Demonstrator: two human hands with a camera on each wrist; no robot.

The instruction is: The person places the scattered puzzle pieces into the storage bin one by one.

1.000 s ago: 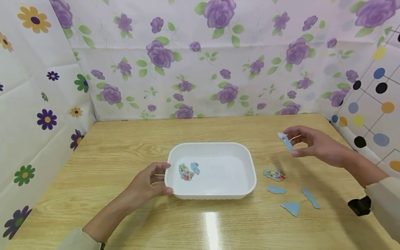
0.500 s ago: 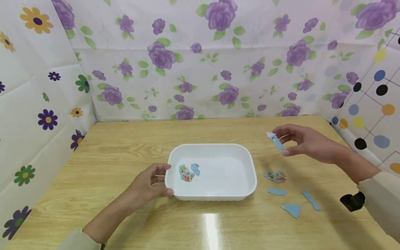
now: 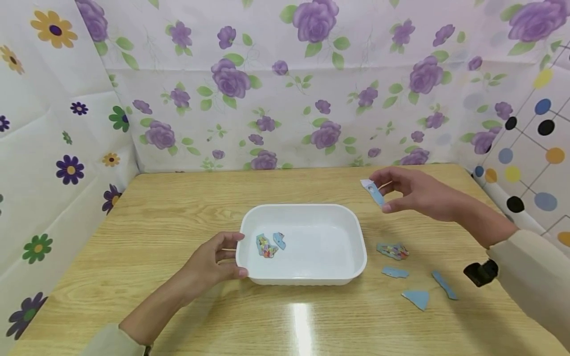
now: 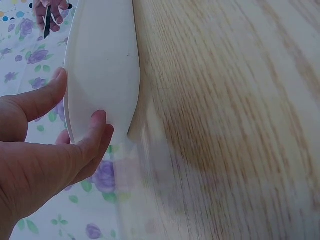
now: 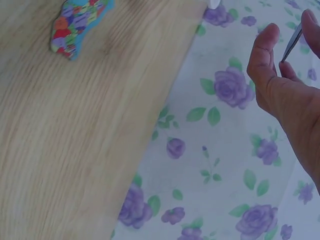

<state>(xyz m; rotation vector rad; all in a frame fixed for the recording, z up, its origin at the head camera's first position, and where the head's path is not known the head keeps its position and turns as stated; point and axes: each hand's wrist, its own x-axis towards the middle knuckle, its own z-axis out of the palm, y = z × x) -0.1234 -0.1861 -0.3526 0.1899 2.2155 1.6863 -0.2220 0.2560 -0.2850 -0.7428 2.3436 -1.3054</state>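
Observation:
My left hand (image 3: 205, 262) grips the left end of a white plastic basin (image 3: 307, 282), fingers at its rim and side. In the left wrist view the same hand (image 4: 55, 145) touches the basin's outer wall (image 4: 102, 55). Above the table, right of the basin, my right hand (image 3: 418, 193) pinches a light-blue torn paper piece (image 3: 376, 193) with a white end, between thumb and fingers. The right wrist view shows that piece (image 5: 292, 44) edge-on in the hand (image 5: 285, 90). Inside the basin lie a multicoloured torn piece (image 3: 266, 246) and a small blue one (image 3: 279, 241).
Right of the basin, on the wooden table (image 3: 178, 207), lie a multicoloured piece (image 3: 393, 251), a blue piece (image 3: 395, 272), a blue triangle (image 3: 416, 299) and a narrow blue strip (image 3: 444, 285). A flowered sheet (image 3: 276, 99) hangs behind.
My right hand has moved left and slightly up, carrying the blue torn piece closer to the basin. The left hand and the basin stay put.

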